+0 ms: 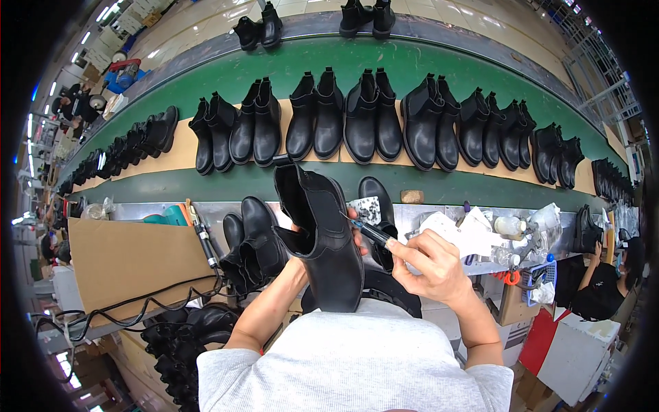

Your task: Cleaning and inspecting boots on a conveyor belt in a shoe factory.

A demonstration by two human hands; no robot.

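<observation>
A black leather ankle boot (pixel 333 254) is held tilted in front of my chest, its opening facing up and left. My left hand (pixel 358 239) is wrapped round it from beneath; fingers show at its right side, the rest is mostly hidden. My right hand (pixel 432 264) pinches a dark pen-like tool (pixel 373 233) whose thin tip meets the boot's upper side. Just behind the boot lies a white pad with black smudges (pixel 367 209). More black boots stand on the bench, a pair to the left (pixel 259 230) and one to the right (pixel 375 194).
Across the green conveyor (pixel 439 62), pairs of black boots line brown cardboard (pixel 274 141). At left are a cardboard sheet (pixel 141 268), a corded black tool (pixel 204 237) and a teal tool (pixel 168 217). At right are white paper (pixel 460 237), bottles (pixel 509 225), a blue basket (pixel 539 278) and a co-worker (pixel 604 288).
</observation>
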